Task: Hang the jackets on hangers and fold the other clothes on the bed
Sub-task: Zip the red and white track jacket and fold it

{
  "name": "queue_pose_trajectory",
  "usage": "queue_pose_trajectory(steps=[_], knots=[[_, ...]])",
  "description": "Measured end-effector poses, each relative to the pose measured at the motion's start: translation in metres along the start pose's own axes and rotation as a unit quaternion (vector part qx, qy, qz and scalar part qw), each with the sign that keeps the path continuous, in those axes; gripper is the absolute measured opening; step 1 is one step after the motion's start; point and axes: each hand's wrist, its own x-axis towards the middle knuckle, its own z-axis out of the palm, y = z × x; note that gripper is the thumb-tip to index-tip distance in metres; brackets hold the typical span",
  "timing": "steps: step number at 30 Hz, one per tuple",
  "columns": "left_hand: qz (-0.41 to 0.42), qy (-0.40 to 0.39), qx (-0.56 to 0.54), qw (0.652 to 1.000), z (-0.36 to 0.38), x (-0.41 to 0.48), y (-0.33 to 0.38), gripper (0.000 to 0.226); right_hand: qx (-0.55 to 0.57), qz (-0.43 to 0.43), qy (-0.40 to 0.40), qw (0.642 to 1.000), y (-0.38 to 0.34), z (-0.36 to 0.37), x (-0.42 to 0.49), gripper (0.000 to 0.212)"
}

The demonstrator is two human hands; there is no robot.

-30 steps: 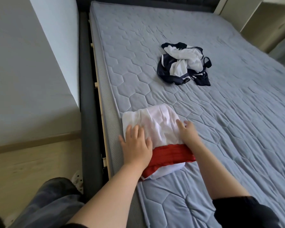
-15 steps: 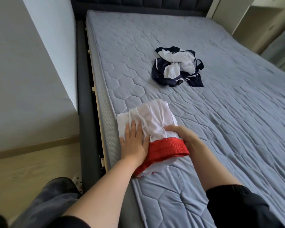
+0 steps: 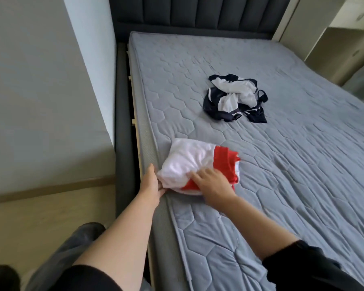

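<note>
From the head camera we see the white and red garment (image 3: 195,164) lying as a folded bundle on the grey quilted mattress (image 3: 292,164), close to the mattress's left edge. The white part is towards that edge and the red band is on the far-right side. More red shows underneath at the near side, but we cannot tell how the layers are stacked.

Our right hand (image 3: 213,183) lies palm down on the near part of the bundle, its fingers straight and slightly spread, covering where the white meets the red. Our left hand (image 3: 150,182) is at the bundle's near-left corner, touching the cloth. Its thumb points up along the edge and its fingers slip under the fabric, where they are hidden. We cannot tell whether they pinch the corner or only support it.

Well apart from the bundle, nearer the middle of the mattress, a navy and white garment (image 3: 233,99) lies crumpled. Its straps and folds are too tangled for us to tell what it is.

The dark padded headboard (image 3: 198,13) is cut off by the top of the frame, and the pale shelving unit (image 3: 334,38) by the right side. A dark bed frame (image 3: 122,122) runs along the left. Black sleeves and a grey trouser leg (image 3: 57,263) are cropped at the bottom.
</note>
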Motion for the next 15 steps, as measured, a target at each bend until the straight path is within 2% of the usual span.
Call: queue_pose_trajectory(steps=[1, 2, 4, 7, 10, 11, 13, 15], knots=[[-0.009, 0.005, 0.013, 1.000, -0.001, -0.001, 0.000, 0.035, 0.008, -0.002, -0.054, 0.999, -0.003, 0.015, -0.006, 0.074], [-0.001, 0.014, 0.038, 0.999, -0.002, 0.000, -0.001, 0.029, 0.029, -0.003, -0.062, 0.998, -0.006, 0.024, -0.011, 0.077], [0.078, 0.041, 0.157, 0.984, -0.003, 0.006, -0.004, 0.017, 0.105, 0.009, -0.009, 0.994, -0.007, 0.031, -0.017, 0.071], [0.218, 0.064, 0.324, 0.918, -0.002, 0.009, -0.009, 0.008, 0.254, 0.031, 0.074, 0.964, -0.002, 0.017, -0.019, 0.050], [0.258, 0.049, 0.422, 0.868, -0.002, 0.011, -0.013, 0.018, 0.258, 0.092, 0.212, 0.938, 0.008, 0.008, -0.024, 0.031], [0.263, 0.054, 0.451, 0.851, -0.002, 0.011, -0.013, 0.024, 0.246, 0.121, 0.235, 0.933, 0.013, 0.008, -0.025, 0.029], [0.277, 0.070, 0.491, 0.823, -0.001, 0.012, -0.009, 0.031, 0.254, 0.172, 0.203, 0.930, 0.021, 0.009, -0.030, 0.036], [0.295, 0.069, 0.501, 0.811, 0.002, 0.012, -0.003, 0.035, 0.252, 0.179, 0.149, 0.939, 0.024, 0.016, -0.038, 0.048]])
